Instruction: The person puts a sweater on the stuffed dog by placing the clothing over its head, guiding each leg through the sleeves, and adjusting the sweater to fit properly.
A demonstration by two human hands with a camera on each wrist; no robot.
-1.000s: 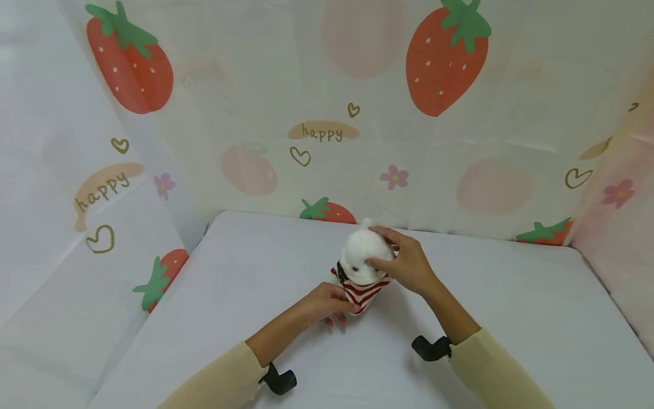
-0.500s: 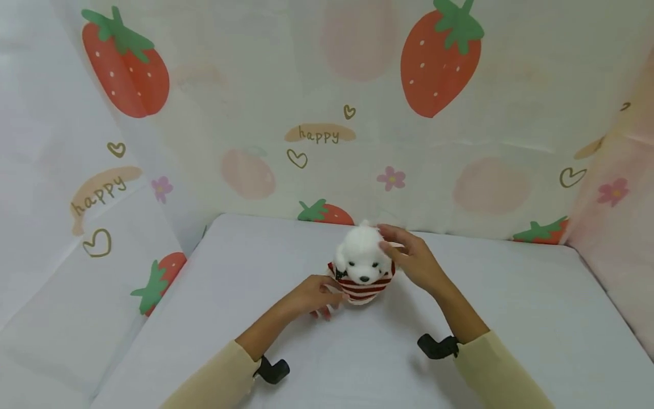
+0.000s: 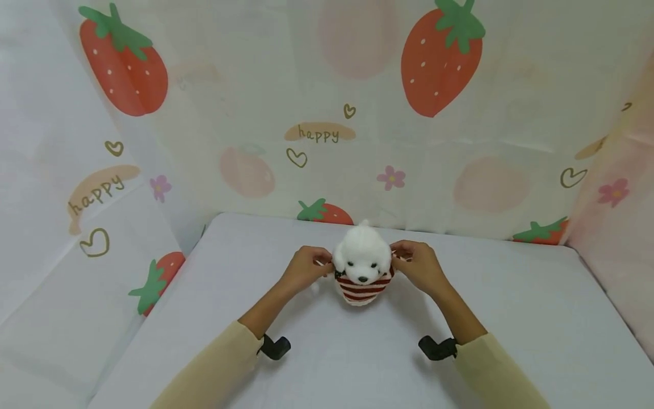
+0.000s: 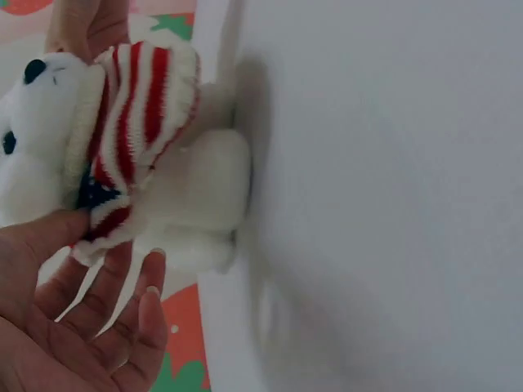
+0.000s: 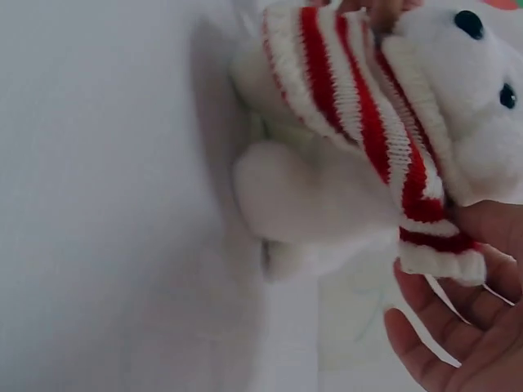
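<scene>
A white plush dog (image 3: 361,250) stands upright on the table, facing the head camera. It wears a red-and-white striped knitted sweater (image 3: 361,291), which has a dark blue starred patch (image 4: 96,194) in the left wrist view. My left hand (image 3: 306,268) pinches the sweater's edge at one side, the thumb on top and the fingers beneath. On the opposite side, my right hand (image 3: 418,266) holds the striped sleeve (image 5: 441,249) between thumb and fingers. The dog's white legs (image 5: 282,192) show below the sweater, touching the tabletop.
The white table (image 3: 490,318) carries the dog near its back edge. Behind it hangs a pale cloth backdrop (image 3: 317,74) printed with strawberries, hearts and the word "happy". A black mount sits at each wrist, such as the right one (image 3: 436,347).
The dog has turned from tilted to facing forward. My left hand rose from the sweater's lower hem to its side. My right hand left the head and went down to the sleeve.
</scene>
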